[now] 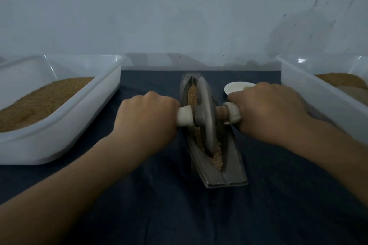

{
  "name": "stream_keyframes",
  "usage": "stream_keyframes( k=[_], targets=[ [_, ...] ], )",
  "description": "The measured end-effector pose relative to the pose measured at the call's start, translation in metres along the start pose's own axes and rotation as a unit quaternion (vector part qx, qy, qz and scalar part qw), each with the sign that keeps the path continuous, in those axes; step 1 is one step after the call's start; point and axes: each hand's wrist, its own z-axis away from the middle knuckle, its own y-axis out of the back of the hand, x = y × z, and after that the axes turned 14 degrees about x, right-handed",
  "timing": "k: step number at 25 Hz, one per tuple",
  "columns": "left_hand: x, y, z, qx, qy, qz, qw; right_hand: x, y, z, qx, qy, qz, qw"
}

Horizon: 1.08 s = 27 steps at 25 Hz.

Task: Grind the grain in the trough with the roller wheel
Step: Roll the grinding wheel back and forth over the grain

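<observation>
A grey boat-shaped metal trough (233, 173) lies lengthways on the dark cloth in the middle. Tan grain (218, 157) fills its groove. A grey roller wheel (206, 113) stands upright in the groove, about midway along. Its axle handle has white wrapped ends on both sides. My left hand (145, 117) grips the left handle end (185, 118). My right hand (266, 113) grips the right handle end (233, 112). Both fists are curled round the handle with knuckles up. The wheel hides part of the grain behind it.
A white plastic tub (65, 125) with brown grain stands at the left. Another white tub (310, 93) with brown material stands at the right. A small white dish (237, 86) sits behind my right hand. A pale wall rises close behind the table.
</observation>
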Motion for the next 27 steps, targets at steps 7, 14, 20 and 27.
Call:
stream_keyframes(
  k=[7, 14, 20, 27],
  targets=[
    [0.000, -0.032, -0.053, -0.114, 0.082, 0.007, 0.990, -0.001, -0.042, -0.049, -0.150, -0.116, -0.040, 0.981],
    [0.002, 0.012, -0.005, 0.017, -0.018, 0.020, 0.999, 0.005, 0.007, 0.015, 0.017, -0.008, -0.034, 0.999],
    [-0.001, -0.038, -0.068, -0.132, 0.067, 0.010, 0.989, -0.001, -0.049, -0.054, -0.140, -0.128, -0.037, 0.981],
    [0.001, 0.007, 0.000, 0.021, -0.023, 0.020, 0.999, 0.006, -0.005, 0.014, 0.047, -0.001, -0.044, 0.998]
  ],
)
